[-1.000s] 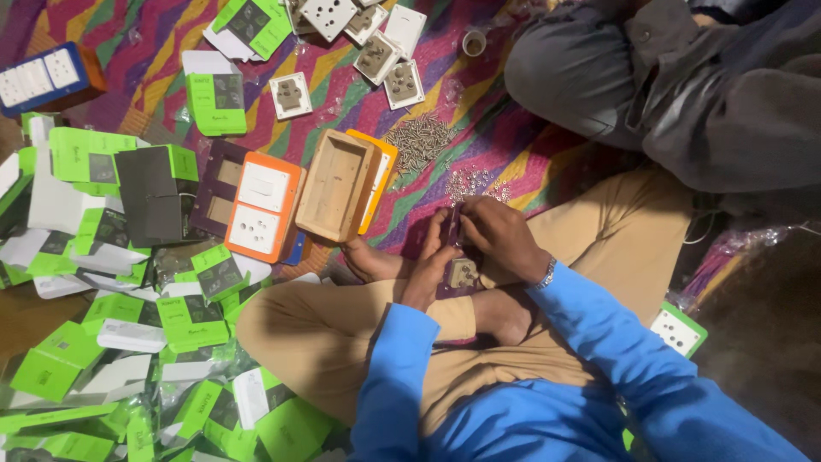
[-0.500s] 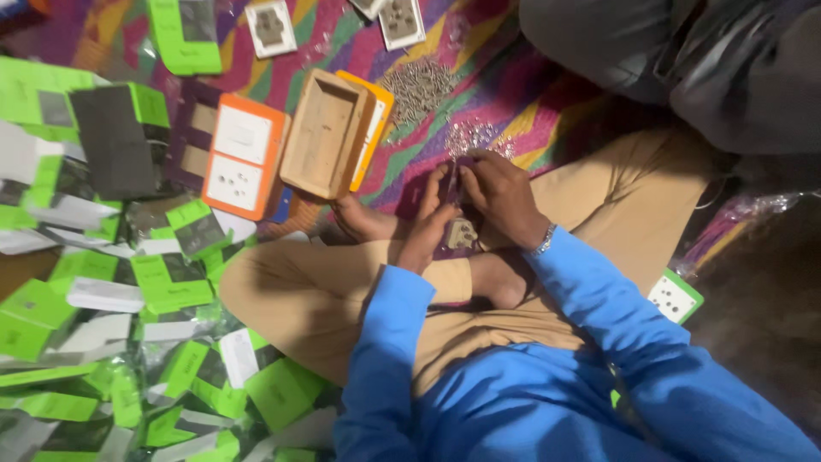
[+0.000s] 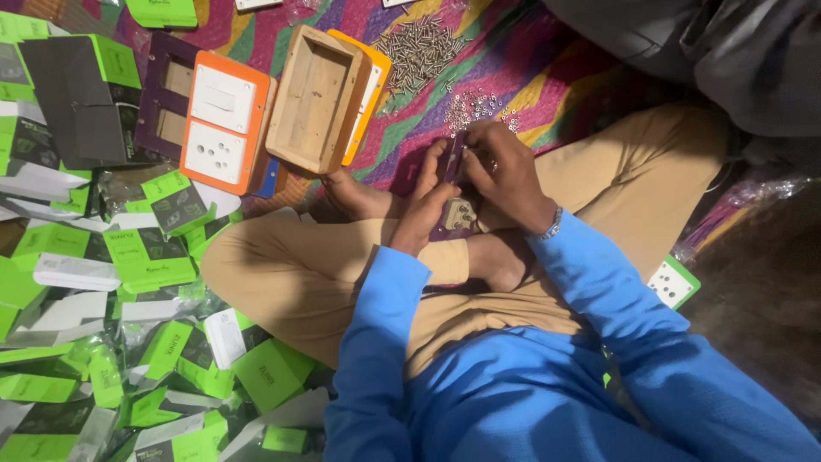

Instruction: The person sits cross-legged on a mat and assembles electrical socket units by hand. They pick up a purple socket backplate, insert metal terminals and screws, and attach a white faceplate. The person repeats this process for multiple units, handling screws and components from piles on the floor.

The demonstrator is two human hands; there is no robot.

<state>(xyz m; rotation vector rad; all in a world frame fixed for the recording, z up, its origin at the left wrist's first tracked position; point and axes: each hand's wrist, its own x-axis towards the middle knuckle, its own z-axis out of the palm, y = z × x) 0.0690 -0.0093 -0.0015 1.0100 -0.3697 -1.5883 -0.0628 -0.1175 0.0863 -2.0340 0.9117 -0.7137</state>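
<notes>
Here, left hand (image 3: 425,205) and right hand (image 3: 505,171) both curled closed, gripping purple plate (image 3: 453,190) over lap.

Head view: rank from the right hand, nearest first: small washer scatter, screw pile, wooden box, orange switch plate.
From the right hand:
1. Small washer scatter, on the cloth just above the hand.
2. Screw pile, farther up the cloth.
3. Wooden box, off to the left.
4. Orange switch plate, left of the box.
</notes>
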